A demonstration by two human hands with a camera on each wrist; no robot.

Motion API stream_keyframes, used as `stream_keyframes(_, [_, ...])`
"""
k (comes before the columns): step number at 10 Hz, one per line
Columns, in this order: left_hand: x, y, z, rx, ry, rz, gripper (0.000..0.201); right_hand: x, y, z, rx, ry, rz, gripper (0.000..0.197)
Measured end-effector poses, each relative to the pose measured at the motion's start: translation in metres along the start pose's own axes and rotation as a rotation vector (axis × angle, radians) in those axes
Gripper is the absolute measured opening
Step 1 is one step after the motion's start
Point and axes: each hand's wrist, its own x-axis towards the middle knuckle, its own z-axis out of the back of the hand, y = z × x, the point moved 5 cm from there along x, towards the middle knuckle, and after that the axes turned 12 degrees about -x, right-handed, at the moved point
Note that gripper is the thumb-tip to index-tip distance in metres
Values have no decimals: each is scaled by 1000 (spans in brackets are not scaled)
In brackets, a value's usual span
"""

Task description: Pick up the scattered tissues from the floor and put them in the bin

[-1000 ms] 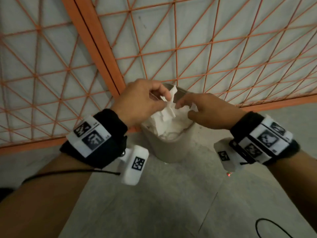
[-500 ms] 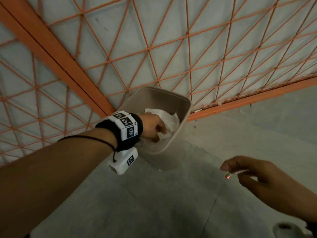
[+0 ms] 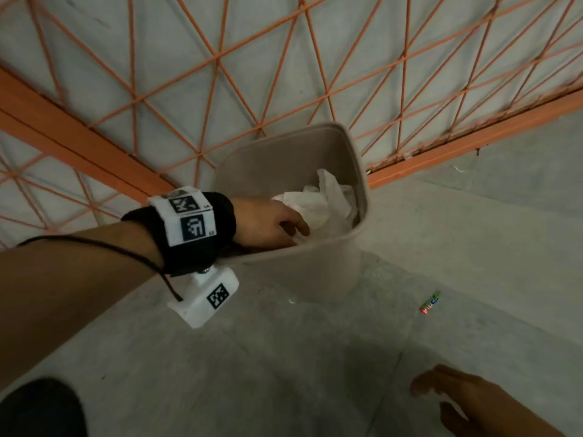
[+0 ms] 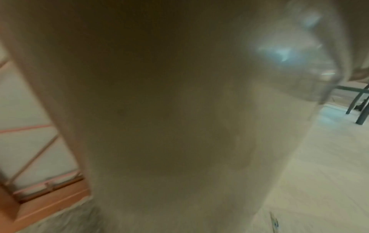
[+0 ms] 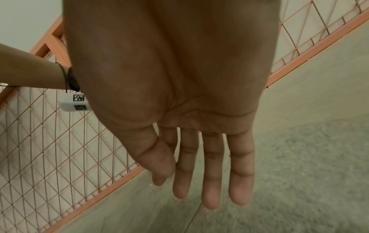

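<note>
A beige bin (image 3: 284, 165) stands on the grey floor against an orange mesh fence, with crumpled white tissues (image 3: 321, 203) inside. My left hand (image 3: 274, 225) reaches over the bin's near rim, its fingers curled down into the tissues; their tips are hidden, so a grip cannot be made out. The left wrist view is filled by the bin's outer wall (image 4: 179, 110), blurred. My right hand (image 3: 457, 395) hangs low at the right, away from the bin. Its fingers (image 5: 211, 173) are straight and hold nothing.
The orange mesh fence (image 3: 202, 74) runs behind the bin. A small red and green wrapper (image 3: 429, 302) lies on the floor right of the bin. A dark shoe (image 3: 38, 408) is at the lower left. Dark chair legs (image 4: 357, 107) stand farther off.
Both hands were at the bin with a tissue. The right hand has pulled back down and to the right, empty. The left hand has gone down into the bin.
</note>
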Motion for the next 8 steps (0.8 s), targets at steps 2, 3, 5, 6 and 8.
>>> stream_keyframes(2, [6,14,-43,28,123,60,53,10,-3,16,57,-102,18,46])
stream_keyframes(3, [8,20,-59,-76,114,67,50,14,-1,23,55,-117,16,47])
stream_keyframes(5, [2,28,-49,26,80,17,51,14,10,25,93,-81,22,59])
stream_keyframes(6, [-20,19,-23,6,-25,-39,43,9,14,23,36,-108,30,55])
stream_keyframes(8, [-113,20,22,-356,-488,-294,33,-4,14,16,58,-78,-61,76])
